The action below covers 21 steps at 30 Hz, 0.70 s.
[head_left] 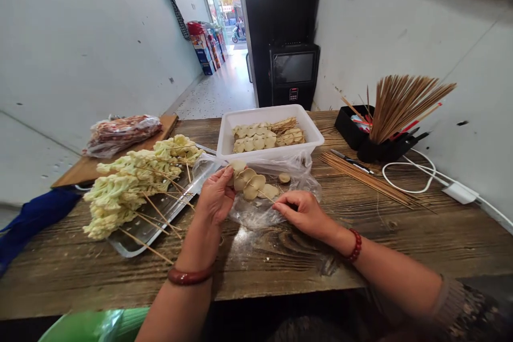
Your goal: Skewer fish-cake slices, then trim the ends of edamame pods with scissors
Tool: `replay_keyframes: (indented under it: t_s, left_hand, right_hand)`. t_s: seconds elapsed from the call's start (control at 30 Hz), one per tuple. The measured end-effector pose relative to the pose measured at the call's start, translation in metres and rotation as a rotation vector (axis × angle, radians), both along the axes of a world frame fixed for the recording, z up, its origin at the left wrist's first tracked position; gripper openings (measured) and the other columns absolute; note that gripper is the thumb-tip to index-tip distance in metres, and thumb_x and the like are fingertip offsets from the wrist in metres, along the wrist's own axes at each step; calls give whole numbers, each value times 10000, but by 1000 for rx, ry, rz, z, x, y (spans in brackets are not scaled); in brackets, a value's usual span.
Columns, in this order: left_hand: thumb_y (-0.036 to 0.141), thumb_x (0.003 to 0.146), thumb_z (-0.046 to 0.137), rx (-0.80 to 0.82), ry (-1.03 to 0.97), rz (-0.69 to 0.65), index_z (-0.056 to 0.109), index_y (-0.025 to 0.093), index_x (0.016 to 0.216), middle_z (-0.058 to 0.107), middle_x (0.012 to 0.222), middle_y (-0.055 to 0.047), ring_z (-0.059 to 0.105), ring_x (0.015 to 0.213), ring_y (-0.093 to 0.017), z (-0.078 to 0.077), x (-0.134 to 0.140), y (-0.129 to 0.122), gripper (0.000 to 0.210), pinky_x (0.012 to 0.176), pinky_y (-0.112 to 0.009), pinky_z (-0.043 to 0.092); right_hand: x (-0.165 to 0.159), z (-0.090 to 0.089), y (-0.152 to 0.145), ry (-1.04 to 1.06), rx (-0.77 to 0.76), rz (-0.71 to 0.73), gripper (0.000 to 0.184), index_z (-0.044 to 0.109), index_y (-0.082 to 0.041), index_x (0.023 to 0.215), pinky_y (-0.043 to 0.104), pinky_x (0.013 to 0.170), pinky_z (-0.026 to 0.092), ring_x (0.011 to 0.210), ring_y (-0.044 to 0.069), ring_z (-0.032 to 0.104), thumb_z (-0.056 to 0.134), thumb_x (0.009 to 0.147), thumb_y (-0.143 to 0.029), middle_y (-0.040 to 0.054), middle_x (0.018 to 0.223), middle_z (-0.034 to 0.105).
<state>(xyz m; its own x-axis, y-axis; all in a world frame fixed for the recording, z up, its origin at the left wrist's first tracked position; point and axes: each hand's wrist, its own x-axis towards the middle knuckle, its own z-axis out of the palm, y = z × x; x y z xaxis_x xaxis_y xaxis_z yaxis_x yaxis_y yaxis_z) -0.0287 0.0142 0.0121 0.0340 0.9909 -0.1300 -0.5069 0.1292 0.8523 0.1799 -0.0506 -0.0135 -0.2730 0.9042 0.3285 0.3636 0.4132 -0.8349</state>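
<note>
A bamboo skewer (265, 195) strung with thin, pale round slices (253, 186) is held between my hands above a clear plastic bag (256, 215). My left hand (218, 192) pinches a slice at the skewer's far end. My right hand (302, 211) is closed, thumb and fingertips gripping the bare stick. More pale slices (271, 191) lie on the bag, with one small piece (284, 177) to the right. Just behind, a white plastic tub (270, 155) holds several finished skewers (256, 141) of the same slices, laid flat.
To the left, cauliflower skewers (132, 176) rest on a clear tray (150, 240), near a bagged bundle (122, 136) on a cutting board (76, 171). Loose skewers (364, 177), a pen (352, 161), black holders (348, 127) with upright sticks (401, 107) and a white cable (412, 189) lie right.
</note>
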Motion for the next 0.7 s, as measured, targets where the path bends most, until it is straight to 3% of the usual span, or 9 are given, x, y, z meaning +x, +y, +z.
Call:
replay_keyframes:
  t_s: [0.47, 0.57, 0.7]
  left_hand:
    - [237, 714, 778, -10, 3, -3, 706, 113, 821, 719, 748, -51, 648, 625, -138, 1, 6, -5, 179, 565, -225, 527]
    - [314, 767, 738, 8, -38, -16, 699, 146, 876, 729, 811, -45, 664, 684, -149, 2, 6, -6, 204, 609, -247, 549]
    - [482, 817, 648, -2, -115, -134, 684, 171, 997, 740, 885, -57, 689, 768, -175, 4, 8, -9, 361, 695, -289, 575]
  right_hand:
    - [-3, -4, -1, 25, -9, -7, 224, 666, -149, 673, 225, 571, 392, 580, 115, 564, 577, 863, -229, 11, 625, 654]
    - [-2, -3, -1, 59, -23, -17, 226, 680, -143, 694, 222, 567, 398, 582, 118, 570, 573, 861, -251, 18, 630, 662]
    - [-2, -1, -1, 100, -39, -52, 249, 703, -148, 738, 221, 545, 395, 553, 113, 542, 555, 870, -299, 11, 606, 640]
